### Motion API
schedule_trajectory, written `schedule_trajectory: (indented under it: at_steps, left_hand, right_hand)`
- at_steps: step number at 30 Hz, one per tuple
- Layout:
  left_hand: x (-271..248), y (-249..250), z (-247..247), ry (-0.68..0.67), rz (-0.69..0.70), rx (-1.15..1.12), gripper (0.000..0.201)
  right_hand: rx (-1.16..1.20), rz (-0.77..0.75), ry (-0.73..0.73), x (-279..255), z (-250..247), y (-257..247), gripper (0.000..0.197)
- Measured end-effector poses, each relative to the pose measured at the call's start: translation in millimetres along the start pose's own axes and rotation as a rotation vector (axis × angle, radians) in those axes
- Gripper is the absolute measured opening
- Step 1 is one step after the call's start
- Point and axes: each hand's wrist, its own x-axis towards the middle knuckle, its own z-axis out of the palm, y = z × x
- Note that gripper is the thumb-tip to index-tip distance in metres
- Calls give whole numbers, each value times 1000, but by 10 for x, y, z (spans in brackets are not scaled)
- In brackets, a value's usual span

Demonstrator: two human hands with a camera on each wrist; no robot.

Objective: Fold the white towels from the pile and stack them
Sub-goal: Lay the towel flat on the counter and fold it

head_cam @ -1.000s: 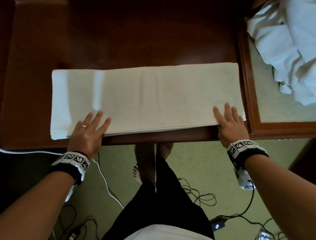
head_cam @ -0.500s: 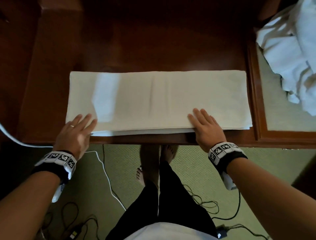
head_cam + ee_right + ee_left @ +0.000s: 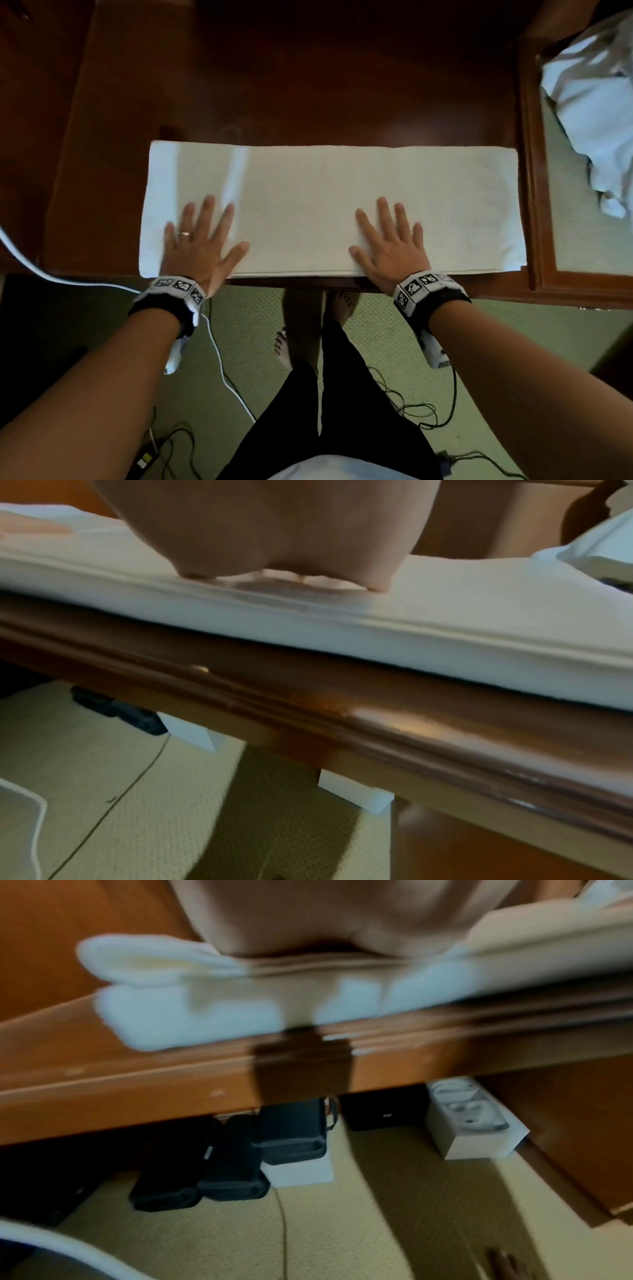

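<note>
The towel (image 3: pixel 329 209), folded into a long strip, lies along the near edge of the desk (image 3: pixel 308 85). Both hands, left (image 3: pixel 200 245) and right (image 3: pixel 388 251), press flat on it, fingers spread wide. The pile (image 3: pixel 596 113) sits at right.

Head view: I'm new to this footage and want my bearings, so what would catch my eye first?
A long folded white towel lies along the near edge of the dark wooden table. The left hand and right hand lie flat on it, fingers spread. A rumpled pile of white towels sits at the far right.
</note>
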Motion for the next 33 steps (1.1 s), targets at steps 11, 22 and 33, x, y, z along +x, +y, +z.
schedule_trajectory:
  at_steps: [11,22,33]
  left_hand:
    - [165,853,2,61,96,-56,83]
    - [444,907,17,86,3,-55,88]
    - [609,955,-308,26,-126,-90,87]
  right_hand:
    - [14,-57,151,222,-8,-186,67]
    - [346,474,326,-286,-50,1668,53]
    - [907,788,68,129,-521,1670,34]
